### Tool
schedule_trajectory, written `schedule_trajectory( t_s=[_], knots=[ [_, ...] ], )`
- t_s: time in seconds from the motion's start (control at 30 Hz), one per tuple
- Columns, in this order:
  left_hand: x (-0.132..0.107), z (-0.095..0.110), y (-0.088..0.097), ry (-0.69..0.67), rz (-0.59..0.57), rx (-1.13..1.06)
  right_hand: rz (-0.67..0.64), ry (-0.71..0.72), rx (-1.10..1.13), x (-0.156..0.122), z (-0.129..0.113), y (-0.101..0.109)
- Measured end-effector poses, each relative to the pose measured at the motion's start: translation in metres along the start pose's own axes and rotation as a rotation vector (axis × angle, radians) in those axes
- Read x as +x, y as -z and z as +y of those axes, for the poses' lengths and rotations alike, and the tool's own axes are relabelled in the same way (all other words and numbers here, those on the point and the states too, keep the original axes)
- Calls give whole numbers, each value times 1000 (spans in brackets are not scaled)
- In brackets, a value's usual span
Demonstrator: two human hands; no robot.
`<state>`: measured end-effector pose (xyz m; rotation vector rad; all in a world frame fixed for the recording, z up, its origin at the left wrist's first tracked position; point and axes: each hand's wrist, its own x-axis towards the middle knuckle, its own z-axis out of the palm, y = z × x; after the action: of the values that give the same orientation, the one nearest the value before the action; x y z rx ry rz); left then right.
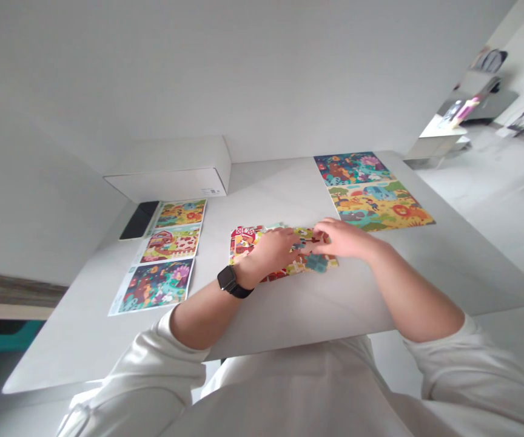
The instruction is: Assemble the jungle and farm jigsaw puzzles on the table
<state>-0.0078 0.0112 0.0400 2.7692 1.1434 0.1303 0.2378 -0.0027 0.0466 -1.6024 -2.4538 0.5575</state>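
Colourful jigsaw puzzle pieces (300, 265) lie in a patch on the white table, with a red barn section (242, 232) at its left end. My left hand (276, 250), with a black watch on its wrist, rests over the middle of the patch. Its fingers curl downward, and their tips are mostly hidden. At the right end of the patch is my right hand (335, 237), thumb and forefinger apart around some pieces. A teal piece (317, 263) lies just below its thumb, turned at an angle on the others.
On the left lies a printed sheet with three pictures (157, 288), beside a black phone (140, 220). Behind them a white box (171, 185) stands against the wall. Two animal puzzle pictures, one dark (353, 169) and one yellow (380, 205), lie at the back right.
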Motion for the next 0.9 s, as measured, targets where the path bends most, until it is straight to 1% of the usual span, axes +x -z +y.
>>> schedule_trajectory(
  t_s=[0.1, 0.17, 0.23, 0.3, 0.37, 0.4, 0.43, 0.5, 0.53, 0.6, 0.67, 0.7, 0.77, 0.83, 0.9],
  knots=[
    [0, -3, 5, 56, 80, -97, -72, 68, -32, -16, -16, -20],
    [2, -9, 10, 87, 137, -163, -69, 66, -83, -20, -22, -29],
    [3, -17, 16, 139, 183, -232, -73, 66, -108, -20, -24, -30],
    [3, -27, 24, 212, 205, -290, -81, 93, -97, -19, -23, -25],
    [2, -37, 32, 278, 181, -309, -76, 115, -57, -18, -20, -17],
    [1, -42, 36, 298, 136, -301, -67, 107, -32, -18, -18, -13],
    [0, -47, 39, 307, 68, -285, -51, 81, -8, -17, -15, -10],
    [-3, -54, 42, 307, -50, -210, 7, -8, 42, -12, -10, -9],
    [-4, -57, 42, 301, -72, -157, 44, -57, 82, -8, -7, -10],
    [-6, -58, 40, 280, -40, -50, 122, -131, 225, 2, -3, -15],
    [-7, -52, 37, 234, 13, 1, 153, -161, 413, 14, -1, -21],
    [-7, -46, 35, 205, 27, 2, 178, -172, 446, 18, 0, -24],
    [-8, -28, 28, 138, 44, -11, 256, -202, 380, 24, 3, -26],
    [-9, -5, 19, 28, 32, -12, 316, -248, 228, 26, 8, -25],
    [-11, 17, 6, -95, -5, -9, 290, -283, 103, 23, 14, -24]
  ],
)
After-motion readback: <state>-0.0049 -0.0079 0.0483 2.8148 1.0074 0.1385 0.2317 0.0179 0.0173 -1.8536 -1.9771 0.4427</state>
